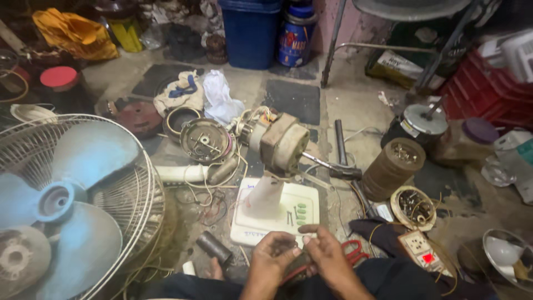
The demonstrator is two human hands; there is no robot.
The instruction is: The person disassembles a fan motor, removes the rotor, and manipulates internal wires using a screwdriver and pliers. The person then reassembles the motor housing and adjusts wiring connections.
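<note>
**Two hands working a small dark part over a stripped fan**

A blue fan (66, 205), blades sitting inside its wire cage, is filling the left side of the head view. Right of it, a white fan base (277, 214) is lying flat on the floor, carrying an upright neck with a bare motor (280, 141) leaning at its top. A brown winding coil (394, 166) is standing to the right of the base, with an opened round housing (413, 206) just beside it.

At the bottom edge, the left hand (272, 258) and the right hand (327, 255) are meeting just in front of the base. Both are curling their fingers around a small dark part (300, 265), the left cupping it from below, the right pinching it from above. What the part is cannot be told. Red-handled scissors (352, 251) are lying just right of the right hand.
</note>
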